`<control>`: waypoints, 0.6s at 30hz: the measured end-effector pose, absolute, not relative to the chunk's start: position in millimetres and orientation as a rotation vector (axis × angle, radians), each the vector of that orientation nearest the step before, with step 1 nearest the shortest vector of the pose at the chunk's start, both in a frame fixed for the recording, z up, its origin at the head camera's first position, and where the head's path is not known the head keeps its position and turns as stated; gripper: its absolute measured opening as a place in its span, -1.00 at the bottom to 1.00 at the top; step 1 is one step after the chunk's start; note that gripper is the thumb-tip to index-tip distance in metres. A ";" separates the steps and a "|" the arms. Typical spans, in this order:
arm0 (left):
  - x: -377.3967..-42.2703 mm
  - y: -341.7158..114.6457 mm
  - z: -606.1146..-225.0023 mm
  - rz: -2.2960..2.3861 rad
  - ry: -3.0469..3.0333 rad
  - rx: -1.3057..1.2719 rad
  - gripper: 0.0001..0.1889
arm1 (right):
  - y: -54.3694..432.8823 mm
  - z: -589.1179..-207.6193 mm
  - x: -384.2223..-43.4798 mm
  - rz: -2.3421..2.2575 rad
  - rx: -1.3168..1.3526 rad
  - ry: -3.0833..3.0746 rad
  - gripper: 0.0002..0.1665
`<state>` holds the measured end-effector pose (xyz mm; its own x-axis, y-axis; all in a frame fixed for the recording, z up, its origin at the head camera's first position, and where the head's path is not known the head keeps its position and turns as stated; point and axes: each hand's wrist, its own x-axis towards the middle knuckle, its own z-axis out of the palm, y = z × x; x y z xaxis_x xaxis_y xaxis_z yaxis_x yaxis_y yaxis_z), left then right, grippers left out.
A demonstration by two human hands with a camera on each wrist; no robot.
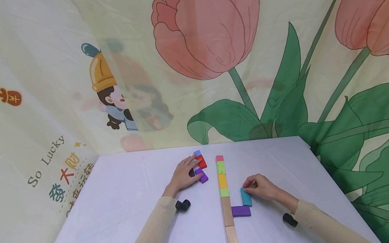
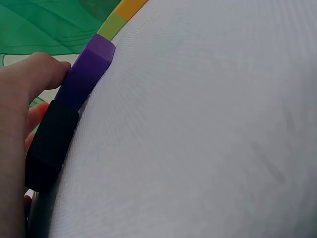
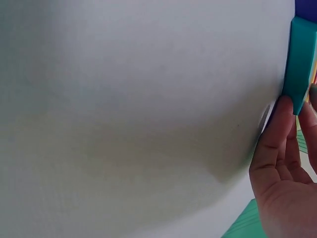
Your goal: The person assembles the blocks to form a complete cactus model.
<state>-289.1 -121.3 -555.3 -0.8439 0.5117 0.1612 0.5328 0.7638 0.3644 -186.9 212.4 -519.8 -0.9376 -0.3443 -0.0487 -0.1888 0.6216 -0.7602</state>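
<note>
In the head view my right hand (image 1: pixel 262 187) pinches one end of a teal block (image 1: pixel 246 197) between thumb and fingers. The block's other end meets a purple block (image 1: pixel 241 211) lying flat. That purple block abuts a row of blocks, at a wooden one (image 1: pixel 227 211). My left hand (image 1: pixel 183 172) rests over a small cluster, fingers spread. Its thumb touches another purple block (image 2: pixel 86 74), and its fingertips lie on a red block (image 1: pixel 201 161). A black block (image 2: pixel 52 146) sits beneath the hand, mostly hidden in the head view. A blue block (image 1: pixel 197 153) is just beyond the fingertips.
Toward the far side the row continues with green (image 1: pixel 224 192), yellow (image 1: pixel 222 181) and pink (image 1: pixel 219 158) blocks. A second wooden block (image 1: pixel 232 238) extends it nearer. The white table (image 1: pixel 120 211) ends at a printed curtain (image 1: pixel 140 73).
</note>
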 end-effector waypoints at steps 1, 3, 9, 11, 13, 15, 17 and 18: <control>-288.6 -121.1 -554.7 -0.621 -2.909 -0.856 -0.28 | 212.5 -519.1 -186.1 -1.209 -0.448 2.652 -0.86; -287.6 -121.1 -553.5 -0.614 -2.927 -0.850 -0.28 | 212.6 -516.6 -182.9 -1.158 -0.469 2.675 -0.69; -287.6 -120.7 -552.6 -0.618 -2.926 -0.849 -0.28 | 210.4 -506.0 -165.7 -0.740 -0.584 2.794 0.07; -287.9 -120.9 -552.8 -0.619 -2.923 -0.849 -0.28 | 208.4 -505.8 -161.0 -0.638 -0.615 2.820 0.19; -288.0 -121.0 -552.9 -0.618 -2.921 -0.847 -0.28 | 206.8 -506.7 -158.0 -0.589 -0.637 2.844 0.24; -288.0 -121.0 -553.2 -0.615 -2.919 -0.847 -0.28 | 205.5 -508.1 -156.6 -0.574 -0.644 2.862 0.23; -287.9 -121.1 -553.7 -0.613 -2.920 -0.846 -0.27 | 204.5 -509.2 -155.8 -0.581 -0.646 2.876 0.20; -287.9 -121.0 -553.9 -0.610 -2.922 -0.845 -0.27 | 204.2 -509.8 -155.4 -0.583 -0.646 2.881 0.19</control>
